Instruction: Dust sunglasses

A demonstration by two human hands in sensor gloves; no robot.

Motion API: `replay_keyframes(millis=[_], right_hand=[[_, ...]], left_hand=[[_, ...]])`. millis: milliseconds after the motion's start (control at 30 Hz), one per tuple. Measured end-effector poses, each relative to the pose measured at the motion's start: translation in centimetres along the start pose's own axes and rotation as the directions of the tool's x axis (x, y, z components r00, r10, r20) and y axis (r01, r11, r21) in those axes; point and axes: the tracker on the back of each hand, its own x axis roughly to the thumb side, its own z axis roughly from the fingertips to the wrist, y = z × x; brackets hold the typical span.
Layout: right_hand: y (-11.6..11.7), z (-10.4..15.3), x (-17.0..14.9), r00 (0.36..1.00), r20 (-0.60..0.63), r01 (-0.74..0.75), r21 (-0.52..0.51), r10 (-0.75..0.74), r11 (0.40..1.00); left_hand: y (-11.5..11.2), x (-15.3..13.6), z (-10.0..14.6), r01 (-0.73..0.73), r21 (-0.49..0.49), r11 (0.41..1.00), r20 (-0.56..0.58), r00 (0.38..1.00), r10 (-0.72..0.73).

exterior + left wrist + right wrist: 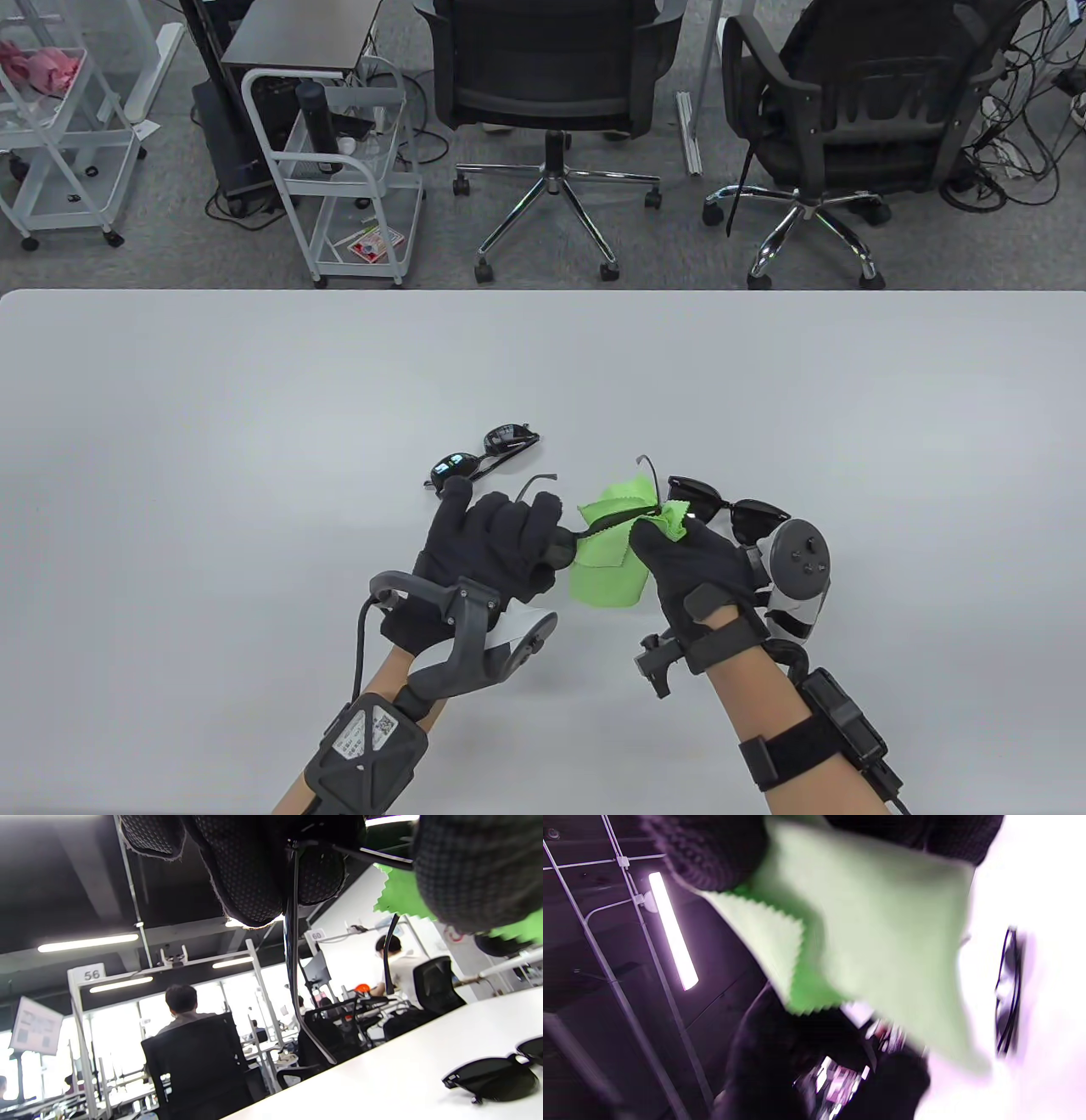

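Note:
My left hand (501, 539) grips a thin dark pair of sunglasses (607, 522) by one end; its temple arms (533, 484) stick up. My right hand (666, 535) pinches a green cloth (607, 569) around the frame's other end. In the left wrist view the gloved fingers (254, 870) curl around a thin temple arm (292, 942), with the green cloth (398, 895) to the right. The right wrist view is blurred, filled by the green cloth (874, 921) under my gloved fingers (712, 849).
Two more pairs lie on the white table (254, 424): mirrored sunglasses (484, 458) just beyond my left hand and black sunglasses (725, 509) (492, 1077) beside my right hand. Office chairs (551, 85) and a white cart (356, 170) stand past the far edge.

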Motion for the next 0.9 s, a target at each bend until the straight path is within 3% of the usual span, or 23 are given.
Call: replay_keyframes(millis=[167, 500, 633, 733, 900], right_hand=[[2.2, -0.4, 0.0, 0.998, 0.016, -0.057, 0.181, 0.055, 0.982], [4.3, -0.6, 1.2, 0.975, 0.114, -0.218, 0.310, 0.191, 0.925], [4.3, -0.3, 1.2, 0.974, 0.089, -0.220, 0.177, 0.208, 0.959], [4.1, 0.2, 0.8, 0.993, 0.010, -0.120, 0.048, 0.119, 0.992], [3.1, 0.5, 0.7, 0.989, -0.004, -0.150, -0.082, 0.150, 0.985]], left_hand=[[0.3, -1.8, -0.1, -0.105, 0.007, 0.994, -0.096, 0.990, 0.105], [1.8, -1.3, 0.1, -0.071, 0.082, 0.994, -0.021, 0.997, 0.073], [2.4, 0.2, 0.1, -0.036, 0.108, 0.994, 0.026, 0.999, 0.034], [2.5, 1.1, 0.0, -0.037, 0.106, 0.994, 0.047, 0.998, 0.032], [2.5, 2.3, -0.1, -0.066, 0.090, 0.994, 0.072, 0.996, 0.059]])
